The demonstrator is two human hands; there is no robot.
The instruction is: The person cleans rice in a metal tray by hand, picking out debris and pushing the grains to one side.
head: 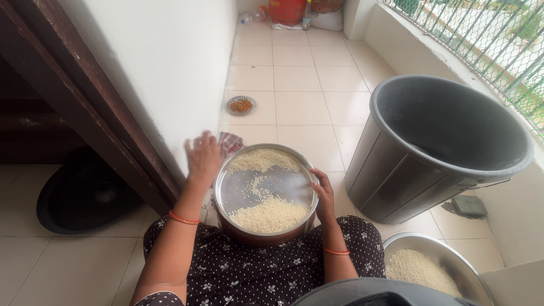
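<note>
Big dark grey plastic tub (447, 141) stands on the tiled floor at right, just below the balcony's green mesh railing (498, 39). Inside looks bare, though the near wall hides part of the bottom, so can't confirm.

Black round lid or basin (85, 195) lies on the floor at left, past the dark wooden door frame (73, 96).

Person sits on the floor, lap covered in black cloth with white flower print (266, 266).

Round steel tray (224, 192) rests on the lap, centre frame. White rice (269, 214) is in two heaps on it: a bigger one at the near rim, a second at the far rim, with a thin scatter of grains between them on bare metal.

Second steel bowl (447, 255), lower right on the floor just beside the knee, also holds white rice.

Right hand (324, 195) grips the tray's right rim, fingers curled over the edge, thumb on the inside. Orange bangle on that wrist.

Left hand (203, 156) is raised off the tray, just beyond its left rim, near the wall. Fingers spread and loose, holding nothing. Orange bangle on this wrist too.

Checked cloth (229, 141) lies on the floor just behind the tray, partly hidden by the left hand.

Small steel plate (241, 105) with reddish-orange bits sits on the tiles further out, well apart from the tray.

Red container and bottles at the far end of the balcony, too small to identify.
</note>
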